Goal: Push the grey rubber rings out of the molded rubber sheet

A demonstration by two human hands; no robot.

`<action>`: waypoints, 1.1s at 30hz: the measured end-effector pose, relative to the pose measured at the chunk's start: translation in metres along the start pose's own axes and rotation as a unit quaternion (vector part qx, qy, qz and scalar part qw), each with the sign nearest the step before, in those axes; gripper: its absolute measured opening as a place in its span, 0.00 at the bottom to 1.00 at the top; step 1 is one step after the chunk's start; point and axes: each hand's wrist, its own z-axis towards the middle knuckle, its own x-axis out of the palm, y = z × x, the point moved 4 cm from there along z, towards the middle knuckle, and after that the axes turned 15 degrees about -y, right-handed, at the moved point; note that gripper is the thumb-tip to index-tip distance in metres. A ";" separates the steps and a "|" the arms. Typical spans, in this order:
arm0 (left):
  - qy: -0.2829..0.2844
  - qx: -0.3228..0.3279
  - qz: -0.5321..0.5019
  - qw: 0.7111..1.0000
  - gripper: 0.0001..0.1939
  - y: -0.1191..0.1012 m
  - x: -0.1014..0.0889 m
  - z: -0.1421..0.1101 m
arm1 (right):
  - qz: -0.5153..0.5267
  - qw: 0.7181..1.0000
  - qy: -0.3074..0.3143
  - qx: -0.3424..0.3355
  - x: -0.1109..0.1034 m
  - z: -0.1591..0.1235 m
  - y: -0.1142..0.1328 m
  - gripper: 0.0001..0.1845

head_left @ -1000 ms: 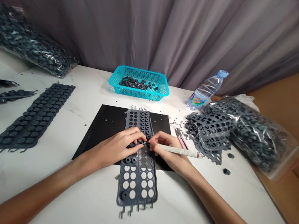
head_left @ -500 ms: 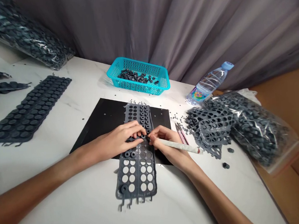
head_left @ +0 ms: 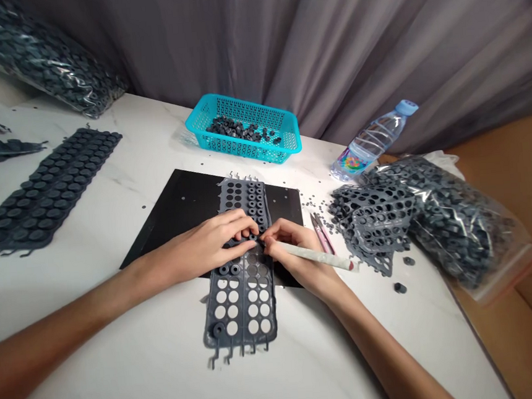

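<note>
A long dark grey rubber sheet (head_left: 245, 300) with rows of round holes lies lengthwise before me, its far part over a black mat (head_left: 161, 224). Some positions hold small ring-shaped rubber plugs; many nearer ones show white table through them. My left hand (head_left: 225, 237) rests across the sheet, thumb and fingertips closed about one rubber plug (head_left: 253, 237) near its right side. In my right hand (head_left: 298, 246) is a slim pen-like tool (head_left: 320, 255) with a whitish wrapped handle, gripped like a pencil. Its tip meets the sheet beside that plug, partly hidden by fingers.
A turquoise basket (head_left: 247, 148) with loose plugs stands behind the mat. Pink-handled snips (head_left: 322, 233), perforated sheet scraps (head_left: 375, 221), a water bottle (head_left: 372, 140) and a bag of black pieces (head_left: 464, 232) lie right. Another studded sheet (head_left: 46, 191) and large bag (head_left: 44, 63) lie left.
The whole view has shifted slightly, so things sit a little higher in the picture. Both hands keep nearly the same grip and place on the sheet.
</note>
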 end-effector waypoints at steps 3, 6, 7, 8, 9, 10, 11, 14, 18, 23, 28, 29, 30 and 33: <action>-0.005 0.060 0.071 0.996 0.11 -0.010 0.002 0.001 | 0.001 1.000 -0.003 -0.004 0.001 -0.001 0.004 0.04; -0.006 0.094 0.104 0.990 0.12 -0.013 0.008 0.000 | -0.008 1.000 -0.011 -0.005 0.003 -0.003 0.006 0.04; -0.006 0.096 0.100 0.990 0.12 -0.012 0.010 -0.001 | -0.014 1.000 -0.015 -0.005 0.004 -0.003 0.006 0.05; -0.007 0.098 0.091 0.991 0.13 -0.012 0.011 -0.002 | -0.022 1.000 -0.018 -0.005 0.005 -0.004 0.006 0.05; -0.013 0.101 0.076 0.992 0.13 -0.011 0.012 -0.002 | -0.032 0.999 -0.021 -0.007 0.006 -0.005 0.005 0.06; -0.036 0.100 0.057 0.993 0.12 -0.011 0.010 -0.002 | -0.043 0.999 -0.025 -0.009 0.007 -0.006 0.005 0.06; -0.080 0.090 0.035 0.992 0.12 -0.010 0.006 -0.001 | -0.053 0.998 -0.029 -0.013 0.008 -0.007 0.004 0.07; -0.223 0.005 -0.055 0.973 0.09 -0.005 -0.016 0.002 | -0.067 0.997 -0.039 -0.014 0.009 -0.009 0.002 0.06; -0.165 -0.101 -0.205 0.959 0.10 0.005 -0.029 0.006 | 0.009 0.999 -0.025 0.026 0.005 -0.007 -0.001 0.04; -0.131 -0.226 -0.344 0.902 0.09 0.018 -0.032 0.004 | 0.062 0.994 -0.067 0.059 -0.007 0.001 -0.001 0.10; -0.049 -0.282 -0.421 0.861 0.14 0.016 -0.018 -0.003 | 0.057 0.994 -0.066 0.060 -0.007 0.002 -0.001 0.13; -0.033 -0.288 -0.434 0.853 0.15 0.014 -0.014 -0.005 | 0.057 0.995 -0.063 0.060 -0.007 0.002 -0.001 0.13; -0.018 -0.293 -0.445 0.846 0.15 0.013 -0.011 -0.006 | 0.057 0.995 -0.062 0.061 -0.007 0.001 -0.001 0.14; 0.014 -0.305 -0.467 0.830 0.15 0.008 -0.005 -0.008 | 0.058 0.995 -0.061 0.060 -0.007 0.001 -0.001 0.14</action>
